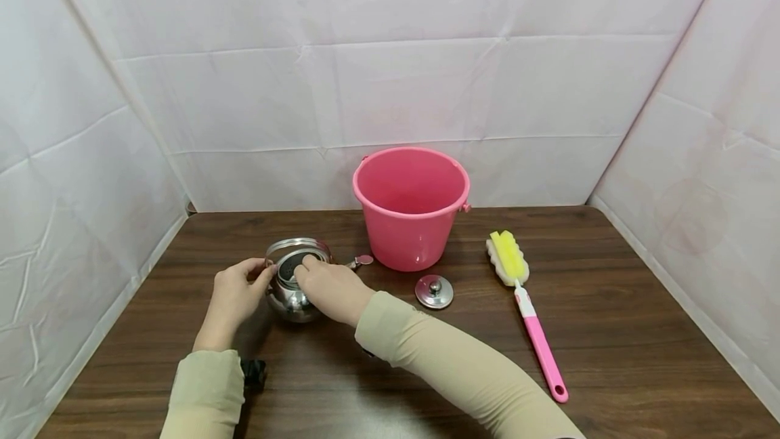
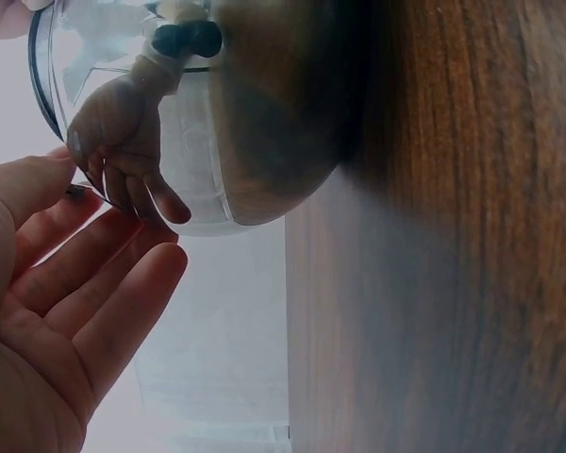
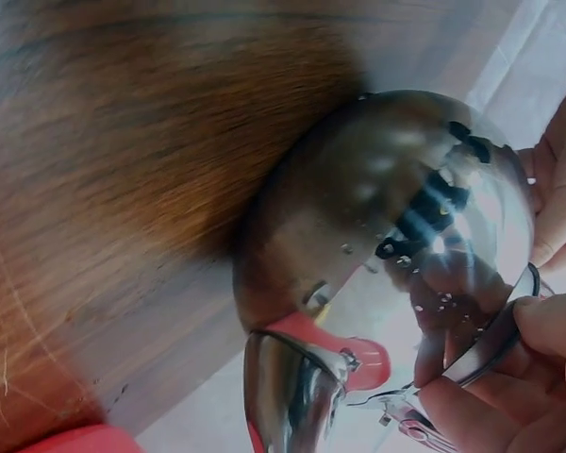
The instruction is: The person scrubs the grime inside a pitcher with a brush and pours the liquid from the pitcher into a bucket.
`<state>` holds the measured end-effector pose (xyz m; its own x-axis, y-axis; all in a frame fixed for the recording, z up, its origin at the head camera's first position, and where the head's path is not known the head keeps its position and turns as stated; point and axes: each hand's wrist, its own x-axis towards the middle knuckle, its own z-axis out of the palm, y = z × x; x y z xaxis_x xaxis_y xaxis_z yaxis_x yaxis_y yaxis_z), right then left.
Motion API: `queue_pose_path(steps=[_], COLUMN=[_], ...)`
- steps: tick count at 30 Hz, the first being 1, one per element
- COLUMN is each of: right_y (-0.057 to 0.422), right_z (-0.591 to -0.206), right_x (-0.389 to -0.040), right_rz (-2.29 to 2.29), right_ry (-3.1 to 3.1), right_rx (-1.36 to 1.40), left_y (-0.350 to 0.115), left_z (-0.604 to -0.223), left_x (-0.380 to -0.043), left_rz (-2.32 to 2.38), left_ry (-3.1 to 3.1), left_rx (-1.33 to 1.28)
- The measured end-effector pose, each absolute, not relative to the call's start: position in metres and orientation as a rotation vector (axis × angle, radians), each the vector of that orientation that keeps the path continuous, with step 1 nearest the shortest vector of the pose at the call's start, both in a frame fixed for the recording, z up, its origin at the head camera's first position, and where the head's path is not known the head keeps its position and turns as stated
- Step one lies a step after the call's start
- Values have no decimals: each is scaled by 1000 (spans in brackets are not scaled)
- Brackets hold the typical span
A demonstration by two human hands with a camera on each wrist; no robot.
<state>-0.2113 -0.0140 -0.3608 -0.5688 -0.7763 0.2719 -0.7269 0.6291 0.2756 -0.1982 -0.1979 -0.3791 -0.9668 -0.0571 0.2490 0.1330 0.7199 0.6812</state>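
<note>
A shiny steel teapot stands on the dark wooden table, its arched handle raised and its spout pointing right. A perforated strainer sits in the uncovered mouth. My left hand pinches the teapot's left edge, near the foot of the handle; its other fingers spread along the curved side. Over the mouth, my right hand pinches the strainer's rim with thumb and fingers, hiding part of it. The right wrist view shows water drops on the teapot's polished body.
Behind and right of the teapot stands a pink bucket. The round steel lid lies in front of the bucket. Farther right rests a yellow-and-white sponge brush with a pink handle. White sheeting encloses the table's back and sides.
</note>
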Motion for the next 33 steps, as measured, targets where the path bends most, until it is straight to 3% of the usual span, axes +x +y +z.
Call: queue_pose_path(steps=[33], right_y=[-10], right_z=[-373], right_x=[-214], right_rz=[-200], right_ry=[-2277], right_rx=[1131], left_y=[-198], left_z=[-379], left_x=[-199], left_rz=[-1056], left_ry=[-2669], left_rx=[-56])
